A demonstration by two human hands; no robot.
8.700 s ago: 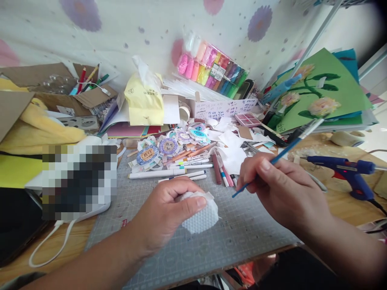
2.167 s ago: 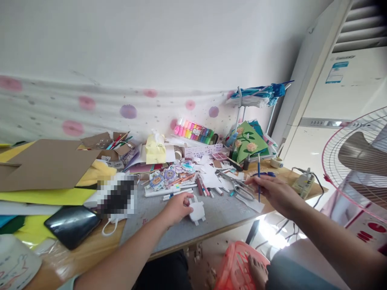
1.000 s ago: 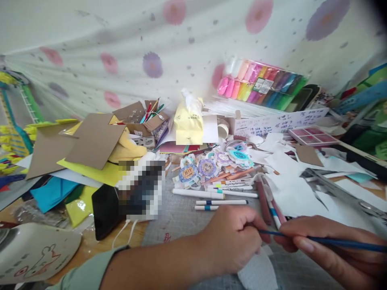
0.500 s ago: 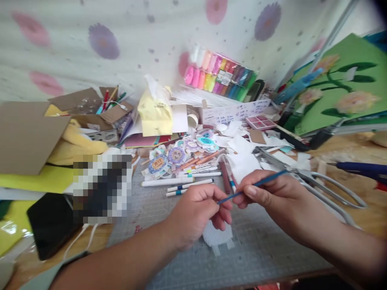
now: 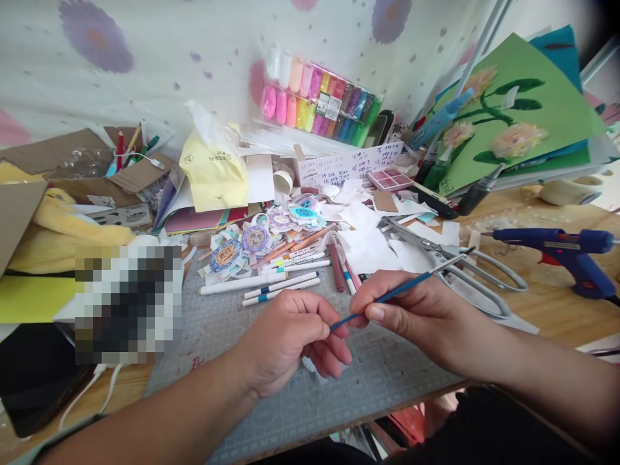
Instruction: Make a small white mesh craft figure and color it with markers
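A thin blue paintbrush [image 5: 405, 286] slants up to the right between my two hands above the grey cutting mat [image 5: 232, 400]. My left hand [image 5: 295, 336] pinches its lower left end, with the other fingers curled below. Nearer the brush tip, my right hand [image 5: 407, 316] grips the shaft between thumb and fingers. The dark tip points toward the metal scissors [image 5: 489, 274]. Just behind my left hand lie white pens [image 5: 281, 289]. A small white piece [image 5: 310, 367] on the mat is mostly hidden under my left hand.
Decorated paper badges [image 5: 254, 239] and paper scraps [image 5: 368, 248] lie behind the pens. A blue glue gun [image 5: 557, 242] rests at the right, below a green flower picture [image 5: 523, 116]. Coloured clay packs [image 5: 320, 100] stand at the back. A black device [image 5: 39, 381] is at the left.
The view has shifted right and down, so the things on the table appear farther left. Both hands still hold the brush, and more of its tip end shows.
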